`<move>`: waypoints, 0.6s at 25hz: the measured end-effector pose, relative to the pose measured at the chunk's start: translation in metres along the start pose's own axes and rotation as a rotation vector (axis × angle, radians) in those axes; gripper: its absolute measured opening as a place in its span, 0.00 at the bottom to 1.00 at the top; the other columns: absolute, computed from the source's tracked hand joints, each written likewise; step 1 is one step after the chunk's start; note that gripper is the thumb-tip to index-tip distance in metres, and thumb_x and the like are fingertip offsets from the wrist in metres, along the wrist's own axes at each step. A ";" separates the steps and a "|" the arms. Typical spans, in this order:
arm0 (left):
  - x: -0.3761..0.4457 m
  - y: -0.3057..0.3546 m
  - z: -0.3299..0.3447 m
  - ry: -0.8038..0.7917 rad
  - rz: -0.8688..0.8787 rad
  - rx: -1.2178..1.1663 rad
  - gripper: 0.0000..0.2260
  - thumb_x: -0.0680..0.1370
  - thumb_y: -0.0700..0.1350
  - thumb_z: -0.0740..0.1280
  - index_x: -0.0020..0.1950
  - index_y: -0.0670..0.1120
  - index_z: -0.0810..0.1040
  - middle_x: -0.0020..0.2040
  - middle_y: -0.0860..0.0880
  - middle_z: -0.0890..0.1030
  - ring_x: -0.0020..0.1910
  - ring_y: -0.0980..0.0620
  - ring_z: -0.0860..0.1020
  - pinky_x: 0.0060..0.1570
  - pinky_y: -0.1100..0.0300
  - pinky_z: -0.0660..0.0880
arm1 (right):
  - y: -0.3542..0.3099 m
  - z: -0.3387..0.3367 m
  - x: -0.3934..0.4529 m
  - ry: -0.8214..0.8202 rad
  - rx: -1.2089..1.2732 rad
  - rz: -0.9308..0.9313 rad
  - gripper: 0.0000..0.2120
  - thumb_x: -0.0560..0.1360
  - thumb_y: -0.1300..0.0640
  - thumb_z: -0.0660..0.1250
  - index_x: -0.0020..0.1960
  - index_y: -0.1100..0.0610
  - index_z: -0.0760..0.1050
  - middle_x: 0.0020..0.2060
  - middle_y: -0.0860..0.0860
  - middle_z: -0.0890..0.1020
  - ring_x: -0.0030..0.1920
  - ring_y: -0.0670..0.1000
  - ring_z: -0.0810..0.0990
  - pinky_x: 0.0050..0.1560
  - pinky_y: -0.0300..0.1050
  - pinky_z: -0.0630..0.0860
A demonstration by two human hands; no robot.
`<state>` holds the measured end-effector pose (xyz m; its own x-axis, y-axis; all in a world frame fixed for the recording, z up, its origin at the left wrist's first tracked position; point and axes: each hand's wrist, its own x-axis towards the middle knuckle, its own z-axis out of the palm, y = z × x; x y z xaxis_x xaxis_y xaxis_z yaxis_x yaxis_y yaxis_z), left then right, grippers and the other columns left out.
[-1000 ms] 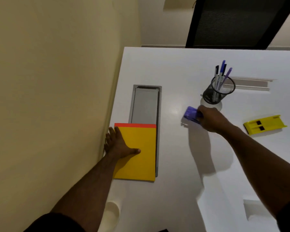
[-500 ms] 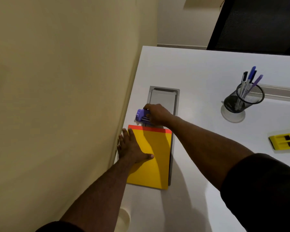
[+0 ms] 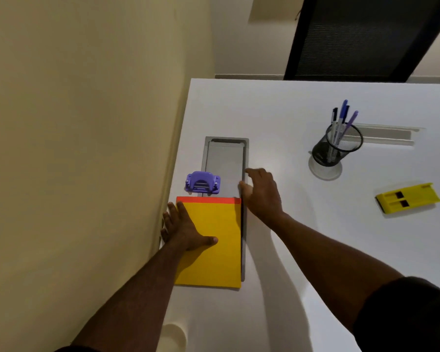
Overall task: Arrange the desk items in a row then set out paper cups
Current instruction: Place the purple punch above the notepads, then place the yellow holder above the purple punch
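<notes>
A yellow notepad (image 3: 215,247) with a red top strip lies at the white desk's left edge. My left hand (image 3: 182,228) rests flat on its left side, fingers spread. Just beyond the pad stands a purple hole punch (image 3: 203,182), free of any hand. My right hand (image 3: 261,193) hovers to the right of the punch, fingers loosely apart and holding nothing. A black mesh pen cup (image 3: 337,146) with several pens stands at the right. A yellow stapler-like item (image 3: 409,201) lies further right. A pale paper cup (image 3: 174,335) shows beside my left forearm at the bottom.
A grey recessed cable tray (image 3: 225,161) runs under the pad and beside the punch. A second long slot (image 3: 389,137) sits behind the pen cup. A beige wall borders the desk (image 3: 302,250) on the left. A dark chair back (image 3: 366,36) stands beyond the far edge.
My right hand carried the purple hole punch from the desk's middle to the left edge above the notepad, let it go and drew back to the right. My left hand stayed on the pad.
</notes>
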<state>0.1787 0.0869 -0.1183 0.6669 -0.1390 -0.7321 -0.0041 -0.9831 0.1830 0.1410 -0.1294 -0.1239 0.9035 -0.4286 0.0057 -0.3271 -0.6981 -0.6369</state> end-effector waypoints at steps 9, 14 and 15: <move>-0.017 0.048 0.042 0.424 0.389 0.140 0.47 0.71 0.66 0.68 0.81 0.47 0.49 0.82 0.44 0.42 0.80 0.40 0.43 0.77 0.45 0.50 | 0.150 -0.118 -0.056 0.377 -0.387 0.403 0.23 0.70 0.56 0.68 0.65 0.58 0.71 0.62 0.60 0.75 0.62 0.63 0.72 0.57 0.57 0.71; 0.001 0.076 0.060 0.219 0.574 0.444 0.43 0.73 0.69 0.62 0.81 0.52 0.48 0.81 0.47 0.40 0.80 0.43 0.41 0.77 0.46 0.48 | 0.205 -0.169 -0.049 0.302 -0.329 0.823 0.31 0.73 0.43 0.66 0.73 0.48 0.63 0.74 0.60 0.59 0.72 0.66 0.58 0.61 0.68 0.67; 0.003 0.077 0.061 0.201 0.568 0.456 0.45 0.72 0.70 0.62 0.81 0.52 0.47 0.81 0.47 0.39 0.80 0.43 0.40 0.77 0.45 0.47 | 0.212 -0.172 -0.046 0.277 -0.286 0.860 0.29 0.73 0.42 0.66 0.72 0.47 0.64 0.75 0.59 0.57 0.73 0.66 0.56 0.63 0.68 0.67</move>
<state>0.1349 0.0032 -0.1469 0.5933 -0.6573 -0.4647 -0.6664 -0.7249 0.1745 -0.0179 -0.3565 -0.1261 0.2355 -0.9566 -0.1716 -0.9387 -0.1781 -0.2952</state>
